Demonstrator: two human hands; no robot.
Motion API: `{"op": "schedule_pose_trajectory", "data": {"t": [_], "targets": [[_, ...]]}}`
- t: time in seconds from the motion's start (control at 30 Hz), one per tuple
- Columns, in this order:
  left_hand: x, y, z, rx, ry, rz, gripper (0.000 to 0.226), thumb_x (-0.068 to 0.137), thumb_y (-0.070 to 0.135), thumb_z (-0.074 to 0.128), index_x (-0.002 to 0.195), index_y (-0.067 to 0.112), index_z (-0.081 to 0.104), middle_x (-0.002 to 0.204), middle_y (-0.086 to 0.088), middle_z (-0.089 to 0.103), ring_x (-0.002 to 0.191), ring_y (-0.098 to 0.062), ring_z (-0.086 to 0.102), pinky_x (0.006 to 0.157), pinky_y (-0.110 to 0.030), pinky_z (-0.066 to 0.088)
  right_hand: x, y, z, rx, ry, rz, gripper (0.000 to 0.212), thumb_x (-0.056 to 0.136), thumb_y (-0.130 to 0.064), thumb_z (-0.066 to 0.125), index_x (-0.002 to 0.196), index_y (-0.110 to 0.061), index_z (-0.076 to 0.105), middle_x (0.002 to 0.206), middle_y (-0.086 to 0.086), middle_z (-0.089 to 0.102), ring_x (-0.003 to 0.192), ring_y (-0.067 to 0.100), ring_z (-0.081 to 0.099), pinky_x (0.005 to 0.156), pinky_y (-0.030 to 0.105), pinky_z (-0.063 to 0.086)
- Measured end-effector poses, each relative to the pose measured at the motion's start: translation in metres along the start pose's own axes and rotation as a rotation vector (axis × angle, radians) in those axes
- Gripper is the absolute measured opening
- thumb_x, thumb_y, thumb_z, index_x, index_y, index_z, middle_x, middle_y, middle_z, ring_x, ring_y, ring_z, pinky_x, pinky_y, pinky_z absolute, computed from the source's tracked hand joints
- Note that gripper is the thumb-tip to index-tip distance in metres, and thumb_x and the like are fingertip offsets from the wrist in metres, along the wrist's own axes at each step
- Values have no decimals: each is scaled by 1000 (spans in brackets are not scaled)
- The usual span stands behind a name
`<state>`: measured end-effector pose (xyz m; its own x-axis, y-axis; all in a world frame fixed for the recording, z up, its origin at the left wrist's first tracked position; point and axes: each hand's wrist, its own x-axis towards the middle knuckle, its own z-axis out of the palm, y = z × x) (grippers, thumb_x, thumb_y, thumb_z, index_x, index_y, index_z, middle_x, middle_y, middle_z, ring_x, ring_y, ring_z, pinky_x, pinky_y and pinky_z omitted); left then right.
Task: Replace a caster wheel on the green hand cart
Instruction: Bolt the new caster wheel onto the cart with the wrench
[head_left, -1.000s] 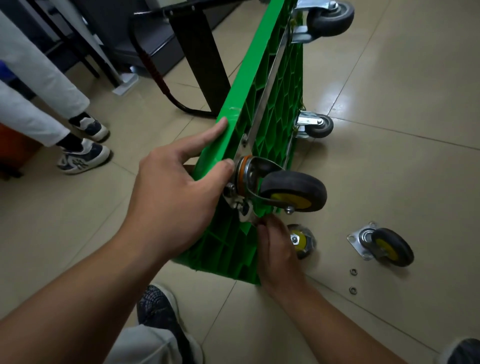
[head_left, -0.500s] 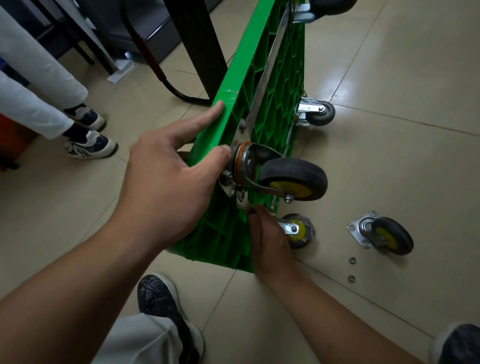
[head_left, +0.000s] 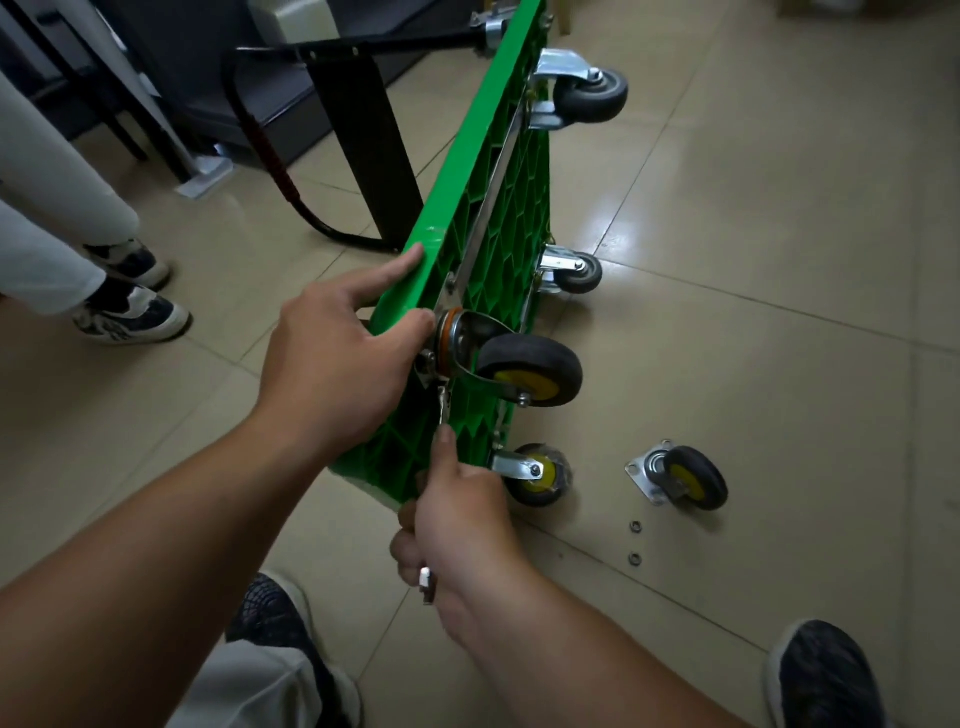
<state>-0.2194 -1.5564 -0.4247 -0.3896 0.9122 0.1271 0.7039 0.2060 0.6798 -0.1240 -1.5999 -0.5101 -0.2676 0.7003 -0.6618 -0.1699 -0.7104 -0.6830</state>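
While the green hand cart (head_left: 511, 208), on edge, is being gripped at its rim by the left hand (head_left: 337, 364), the right hand (head_left: 460, 519), fingers clamped on a wrench (head_left: 442, 408), is being held lower than before; a loose caster (head_left: 680, 478) is being left on the tiled floor (head_left: 779, 260).

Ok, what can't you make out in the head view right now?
Head view:
Tool: mostly inside the right hand; type unclear.
Caster mounting bolts: partly behind the left hand and tool tip.
Two loose rings: too small, nut or washer unclear.
Cart far end: cut by top edge.
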Motion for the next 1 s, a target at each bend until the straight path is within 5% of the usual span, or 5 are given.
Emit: {"op": "schedule_pose_trajectory", "data": {"t": [0.27,0.4,0.57,0.73,1.0], "targets": [[2,-3,1,-26,-11,-12,52,92,33,74,138,53,60,87,35,56,90,-21,76,81,-52,64,4,51,-48,-426,204,-387,13,107,-37,32,111,-37,43,80,-14,60,67,-12,56,53,13,41],[2,-6,1,-48,-17,-18,52,94,31,73,139,51,60,87,32,58,95,-20,75,87,-49,63,33,66,-69,-525,228,-548,24,99,-48,25,118,-56,39,81,-25,62,73,-12,58,60,17,46],[5,-12,4,-33,6,8,51,93,33,72,138,55,58,84,32,59,74,9,53,72,-16,49,71,71,-66,-427,192,-676,40,101,-53,28,116,-30,57,101,-17,64,95,5,62,77,27,51],[0,-2,2,-25,-29,-22,50,93,35,72,135,57,59,82,45,58,81,-16,69,83,-50,63,84,72,-57,-386,81,-752,39,103,-47,31,117,-23,59,103,-19,63,97,6,62,79,21,50],[-1,0,2,-56,-18,-38,51,93,30,74,138,51,61,117,27,68,81,-33,75,67,-49,64,88,74,-53,-457,28,-827,32,104,-54,26,117,-40,51,107,-21,60,96,2,60,81,15,46]]}}
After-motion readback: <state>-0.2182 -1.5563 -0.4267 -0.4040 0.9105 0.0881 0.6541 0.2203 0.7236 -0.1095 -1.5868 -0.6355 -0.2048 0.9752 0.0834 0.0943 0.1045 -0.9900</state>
